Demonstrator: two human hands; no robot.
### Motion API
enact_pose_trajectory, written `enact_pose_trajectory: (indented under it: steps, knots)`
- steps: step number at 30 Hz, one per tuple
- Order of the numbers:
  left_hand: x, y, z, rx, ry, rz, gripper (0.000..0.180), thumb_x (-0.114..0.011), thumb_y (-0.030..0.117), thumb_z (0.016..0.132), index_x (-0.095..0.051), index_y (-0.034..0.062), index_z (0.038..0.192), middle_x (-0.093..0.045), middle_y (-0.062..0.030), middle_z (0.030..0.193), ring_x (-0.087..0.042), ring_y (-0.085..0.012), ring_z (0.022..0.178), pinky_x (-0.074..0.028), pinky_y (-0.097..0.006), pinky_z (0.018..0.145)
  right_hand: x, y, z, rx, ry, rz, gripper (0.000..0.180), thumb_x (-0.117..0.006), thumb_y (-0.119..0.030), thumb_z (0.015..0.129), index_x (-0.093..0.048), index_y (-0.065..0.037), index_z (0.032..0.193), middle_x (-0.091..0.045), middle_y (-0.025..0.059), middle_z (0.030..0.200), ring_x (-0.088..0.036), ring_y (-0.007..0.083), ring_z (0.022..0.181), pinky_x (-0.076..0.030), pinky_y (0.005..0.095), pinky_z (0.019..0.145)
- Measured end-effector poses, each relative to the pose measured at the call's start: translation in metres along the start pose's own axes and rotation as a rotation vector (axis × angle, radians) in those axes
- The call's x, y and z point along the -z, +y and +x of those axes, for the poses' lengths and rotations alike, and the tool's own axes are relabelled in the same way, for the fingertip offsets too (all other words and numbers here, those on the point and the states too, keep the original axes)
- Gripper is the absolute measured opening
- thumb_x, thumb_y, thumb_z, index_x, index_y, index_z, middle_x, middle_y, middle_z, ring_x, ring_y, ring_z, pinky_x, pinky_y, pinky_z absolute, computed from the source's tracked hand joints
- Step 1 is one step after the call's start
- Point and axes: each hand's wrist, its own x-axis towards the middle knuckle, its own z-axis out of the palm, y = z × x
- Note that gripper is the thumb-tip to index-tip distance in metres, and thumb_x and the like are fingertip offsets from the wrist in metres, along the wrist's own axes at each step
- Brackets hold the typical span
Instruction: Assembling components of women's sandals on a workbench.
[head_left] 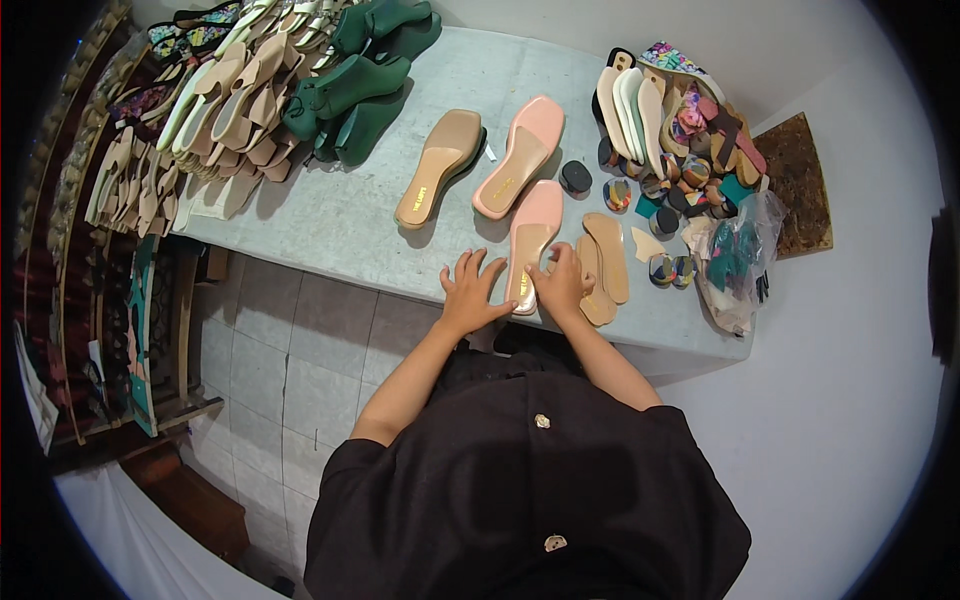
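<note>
A pink slide sandal [533, 235] with a tan insole and a clear band lies at the table's near edge, its heel toward me. My left hand [472, 293] is open beside it, fingers spread, the thumb tip against the heel's left edge. On the other side my right hand [563, 288] rests its thumb on the heel of the insole. Its fingers stand loosely bent and apart, close to the tan insole pieces [606, 262]. Farther back lie a second pink sandal [521, 155] and a tan sandal [440, 165] on a dark green form.
Green shoe lasts [350, 100] and a big heap of beige sandals [225, 100] crowd the back left. At right are a round black container [575, 178], patterned round pieces [617, 195], white soles [628, 110], a plastic bag [735, 255] and a brown board [795, 185].
</note>
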Motion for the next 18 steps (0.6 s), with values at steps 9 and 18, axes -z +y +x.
enact_pose_trajectory:
  steps: [9,18]
  knots:
    - [0.005,0.002,-0.001,-0.062,-0.098,0.080,0.059,-0.062,0.056,0.070,-0.052,0.0367,0.125,-0.028,-0.0174,0.141,-0.017,-0.0387,0.132,-0.010,-0.067,0.096,0.007,0.009,0.005,0.583,-0.268,-0.313,0.044,-0.046,-0.027,0.089,-0.041,-0.024,0.132,-0.034,-0.0008,0.143,-0.030,0.0192,0.133,-0.015,0.0638,0.099]
    - [0.004,0.004,0.003,-0.070,-0.102,0.073,0.059,-0.062,0.057,0.070,-0.053,0.0363,0.125,-0.029,-0.0177,0.140,-0.018,-0.0390,0.132,-0.010,-0.067,0.097,0.001,0.004,0.040,0.507,-0.194,-0.433,0.051,-0.036,-0.038,0.092,-0.029,-0.021,0.140,-0.028,-0.0013,0.147,-0.026,0.0185,0.135,-0.008,0.0659,0.102]
